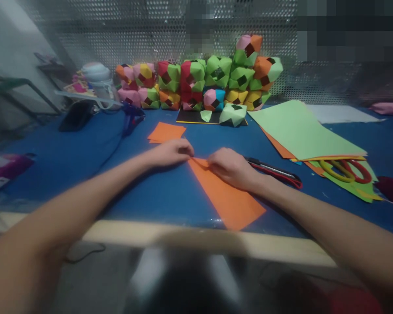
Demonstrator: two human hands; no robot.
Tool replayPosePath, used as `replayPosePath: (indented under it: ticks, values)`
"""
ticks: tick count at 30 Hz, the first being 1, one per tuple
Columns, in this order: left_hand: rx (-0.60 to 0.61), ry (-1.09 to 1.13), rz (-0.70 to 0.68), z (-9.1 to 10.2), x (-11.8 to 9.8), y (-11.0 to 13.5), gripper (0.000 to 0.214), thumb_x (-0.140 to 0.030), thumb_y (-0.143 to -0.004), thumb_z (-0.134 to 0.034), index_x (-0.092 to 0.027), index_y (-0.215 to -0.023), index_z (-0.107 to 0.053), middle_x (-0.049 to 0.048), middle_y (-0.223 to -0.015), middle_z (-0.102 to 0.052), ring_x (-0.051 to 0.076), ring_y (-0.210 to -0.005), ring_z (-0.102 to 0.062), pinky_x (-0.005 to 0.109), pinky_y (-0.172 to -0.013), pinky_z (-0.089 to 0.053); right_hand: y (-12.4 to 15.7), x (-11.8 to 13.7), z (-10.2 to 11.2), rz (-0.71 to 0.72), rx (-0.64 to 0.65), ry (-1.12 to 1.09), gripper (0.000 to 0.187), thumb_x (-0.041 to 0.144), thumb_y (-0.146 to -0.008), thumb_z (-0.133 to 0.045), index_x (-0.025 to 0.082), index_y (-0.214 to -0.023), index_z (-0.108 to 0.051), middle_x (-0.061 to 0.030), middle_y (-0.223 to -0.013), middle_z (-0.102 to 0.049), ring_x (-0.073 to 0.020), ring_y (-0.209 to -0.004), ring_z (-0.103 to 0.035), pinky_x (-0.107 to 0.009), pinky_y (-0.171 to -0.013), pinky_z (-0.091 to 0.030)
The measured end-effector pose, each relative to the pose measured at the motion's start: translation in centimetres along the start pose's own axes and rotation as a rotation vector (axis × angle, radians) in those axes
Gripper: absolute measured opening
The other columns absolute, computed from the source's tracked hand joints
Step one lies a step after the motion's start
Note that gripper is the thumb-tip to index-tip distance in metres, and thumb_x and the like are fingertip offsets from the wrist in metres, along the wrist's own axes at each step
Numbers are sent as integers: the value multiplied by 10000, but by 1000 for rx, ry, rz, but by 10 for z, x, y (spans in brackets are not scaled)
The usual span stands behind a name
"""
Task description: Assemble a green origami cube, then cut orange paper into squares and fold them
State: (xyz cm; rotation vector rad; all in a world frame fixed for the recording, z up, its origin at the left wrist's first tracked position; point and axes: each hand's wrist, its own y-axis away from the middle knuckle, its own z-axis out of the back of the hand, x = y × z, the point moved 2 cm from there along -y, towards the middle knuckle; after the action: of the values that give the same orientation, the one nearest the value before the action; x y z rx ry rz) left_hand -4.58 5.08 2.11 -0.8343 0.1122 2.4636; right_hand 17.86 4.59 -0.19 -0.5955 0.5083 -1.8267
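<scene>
An orange sheet of paper (231, 200) lies slantwise on the blue table, its near corner close to the front edge. My left hand (175, 152) has its fingers closed on the far left corner of this sheet. Opposite it, my right hand (227, 165) pinches the far right part, its fingertips curled down on the paper. Between the two hands the far edge looks lifted or folded a little. Just beyond my left hand rest smaller orange paper squares (166, 132). A utility knife (275, 170) lies right of my right hand, partly hidden behind it.
Folded paper blocks (218, 72) stand stacked along the back. Green and orange sheets (309, 133) lie at the right, with scissors (343, 170) by them. A blue glue gun (131, 115), a phone (77, 115) and a bottle (100, 83) are at the left. The wooden table edge (190, 233) runs in front.
</scene>
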Motion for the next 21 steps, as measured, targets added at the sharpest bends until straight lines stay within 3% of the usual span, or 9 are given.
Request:
replayPosePath:
  ticks: [5, 11, 21]
  values:
    - [45, 53, -45, 3, 8, -2, 87, -202, -807, -623, -175, -829, -703, 10, -845, -630, 127, -824, -592, 271, -810, -459, 1, 5, 4, 96, 15, 100, 173, 154, -970, -490, 158, -939, -660, -84, -916, -730, -188, -802, -594, -315, -675, -394]
    - [67, 119, -48, 4, 12, -3, 84, -211, -800, -647, -178, -813, -724, 5, -831, -622, 116, -804, -580, 269, -805, -450, -1, 17, 11, 204, 71, 108, 192, 136, -975, -482, 145, -928, -668, -106, -1030, -740, -213, -953, -655, -333, -723, -470]
    - [103, 171, -61, 6, 14, -4, 86, -240, -771, -665, -185, -781, -730, 4, -839, -610, 117, -813, -572, 269, -806, -442, -2, 29, 16, 244, 137, 64, 218, 104, -970, -455, 109, -942, -672, -137, -1039, -740, -249, -1015, -678, -364, -788, -564]
